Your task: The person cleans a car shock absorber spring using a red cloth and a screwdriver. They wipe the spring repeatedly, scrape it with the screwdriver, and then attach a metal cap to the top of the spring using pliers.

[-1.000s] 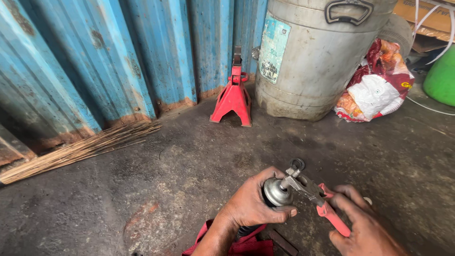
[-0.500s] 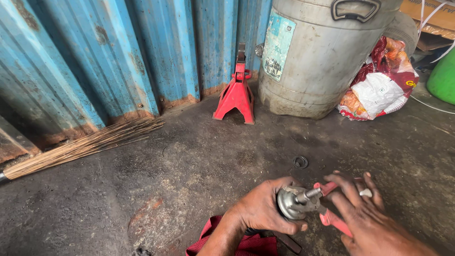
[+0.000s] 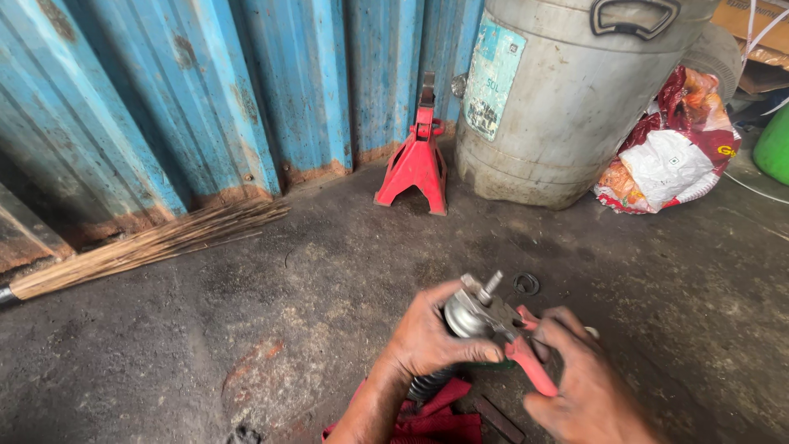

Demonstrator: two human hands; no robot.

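My left hand [image 3: 427, 337] grips a round grey metal part [image 3: 462, 316] with a dark ribbed boot below it, held upright low in the head view. My right hand [image 3: 579, 378] holds red-handled pliers [image 3: 526, 358] whose jaws [image 3: 486, 293] bite on the top of the metal part. A small dark ring [image 3: 527, 284] lies on the concrete floor just beyond the pliers. Red cloth [image 3: 440, 415] lies under my left wrist.
A red jack stand [image 3: 415, 160] stands against the blue corrugated wall [image 3: 246, 90]. A large grey drum [image 3: 567, 99] is at the back right, with a red and white bag [image 3: 670, 152] beside it. A straw broom [image 3: 148, 247] lies at the left. A green container [image 3: 772, 148] sits far right.
The view has tilted down and shifted slightly. My right hand has closed on the pliers' handles again, and the jaws now sit on top of the metal part.
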